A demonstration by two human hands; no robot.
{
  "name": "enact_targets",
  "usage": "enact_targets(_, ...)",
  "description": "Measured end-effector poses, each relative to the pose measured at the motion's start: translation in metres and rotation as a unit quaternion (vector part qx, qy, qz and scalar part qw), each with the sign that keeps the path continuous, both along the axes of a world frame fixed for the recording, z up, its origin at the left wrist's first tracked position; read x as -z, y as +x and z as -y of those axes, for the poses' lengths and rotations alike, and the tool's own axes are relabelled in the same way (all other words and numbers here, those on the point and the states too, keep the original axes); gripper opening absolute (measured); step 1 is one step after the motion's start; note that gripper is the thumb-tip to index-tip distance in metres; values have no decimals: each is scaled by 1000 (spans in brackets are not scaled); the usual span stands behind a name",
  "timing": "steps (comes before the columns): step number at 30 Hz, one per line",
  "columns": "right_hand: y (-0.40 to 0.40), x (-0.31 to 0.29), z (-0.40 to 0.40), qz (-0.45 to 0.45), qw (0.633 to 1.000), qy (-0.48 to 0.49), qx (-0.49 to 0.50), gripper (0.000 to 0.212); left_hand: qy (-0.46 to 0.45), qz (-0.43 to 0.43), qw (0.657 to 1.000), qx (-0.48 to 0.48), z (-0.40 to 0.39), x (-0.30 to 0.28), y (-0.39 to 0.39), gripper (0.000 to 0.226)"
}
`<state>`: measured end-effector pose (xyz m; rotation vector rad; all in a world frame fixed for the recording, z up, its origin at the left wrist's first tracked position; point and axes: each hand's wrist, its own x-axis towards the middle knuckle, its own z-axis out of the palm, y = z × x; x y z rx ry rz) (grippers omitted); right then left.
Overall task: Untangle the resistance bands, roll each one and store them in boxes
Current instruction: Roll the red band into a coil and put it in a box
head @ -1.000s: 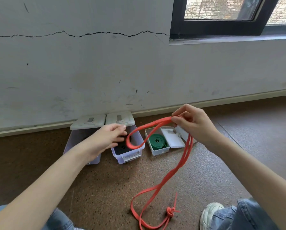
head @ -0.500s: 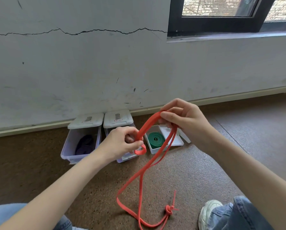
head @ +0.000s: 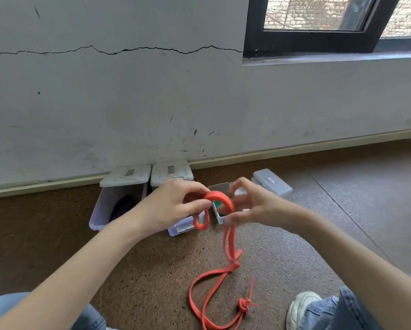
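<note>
Floor [head: 152, 282] is brown speckled cork-like sheet, matte, w/ a scuffed, cracked grey wall [head: 104, 103] behind. Against the skirting sit translucent hard-plastic boxes: left box [head: 109, 206] w/ a dark purple coil inside, middle box [head: 180, 228] mostly hidden by the hand, both w/ white lids tipped back; a smaller white box [head: 220, 186] showing a bit of green, and a closed case [head: 272, 183] to the right. Red band [head: 220, 198], flat rubbery strip, smooth: upper end arches between both hands above the boxes, rest hangs down and snakes over the floor to a small tight knot [head: 243, 306] w/ a thin tail, near the white shoe [head: 302, 310]. Left hand [head: 173, 208] grip: fingers curled round the started loop, pinching it. Right hand [head: 254, 208] is blurred; thumb and fingertips seem to pinch the strip just below the arch, other fingers spread. Risks, as I judge: elastic springs back, so a slack pinch lets the first turn pop open; strip twists as it's fed, roll goes lopsided; the knot is prob. not undone yet, will bulge in the roll or snag; the trailing length may catch on the shoe.
</note>
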<state>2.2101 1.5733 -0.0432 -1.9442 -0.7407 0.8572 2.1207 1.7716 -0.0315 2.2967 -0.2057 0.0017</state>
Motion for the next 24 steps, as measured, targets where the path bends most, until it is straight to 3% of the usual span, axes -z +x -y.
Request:
enact_targets(4, -7, -12, -9, 42, 994, 100, 12, 27, 1, -32, 999, -6, 7, 6, 4, 16)
enact_targets(7, -12, -17, -9, 134, 984, 120, 2, 15, -33, -66, 997, -17, 13, 14, 5, 3)
enact_targets(13, -11, -17, -9, 151, 975, 161, 14, 27, -89, -99, 989, -68, 9, 15, 8, 12)
enact_targets(17, -7, -17, -10, 187, 974, 127, -10, 31, -84, -100, 988, -87, 2, 7, 10, 9)
enact_targets(20, -7, -16, -11, 233, 969, 75, -38, 27, -178, -126, 972, -82, -7, -3, 6, 7)
enact_targets(24, -12, -17, -14, 312, 946, 90, 3, 19, -280, -175, 941, -71, -2, -5, 1, 14)
